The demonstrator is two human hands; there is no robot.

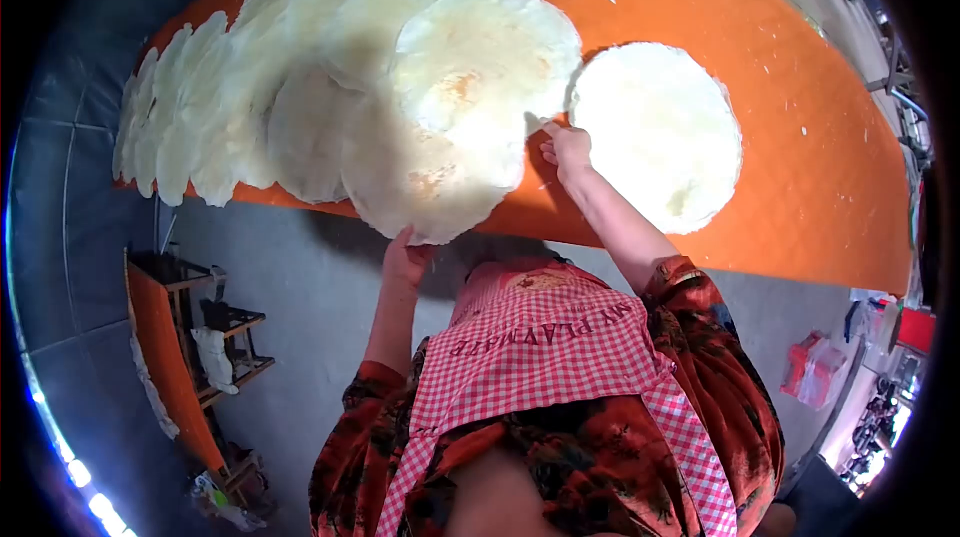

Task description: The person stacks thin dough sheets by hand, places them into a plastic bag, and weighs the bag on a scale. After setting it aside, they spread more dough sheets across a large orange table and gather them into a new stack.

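Thin, round, pale flatbreads lie overlapping in a long row on an orange-covered table. My left hand [407, 259] pinches the near edge of one flatbread [430, 172], thumb on top; this edge hangs past the table's front. That sheet has a browned patch near its middle. Another flatbread [490, 47] overlaps it at the back right. My right hand [568, 149] is in the gap beside the row, its index finger stretched towards the flatbreads' right edge and its other fingers curled. No held object shows in it. Right of this hand, a whiter round sheet [655, 137] lies flat.
The orange table [820, 167] curves across the view, with small white flakes on it. On the floor at the left stands a wooden rack [215, 327] beside an orange panel [170, 367]. A red-and-clear plastic bag [815, 369] lies at the right. A dark wall covering borders the left.
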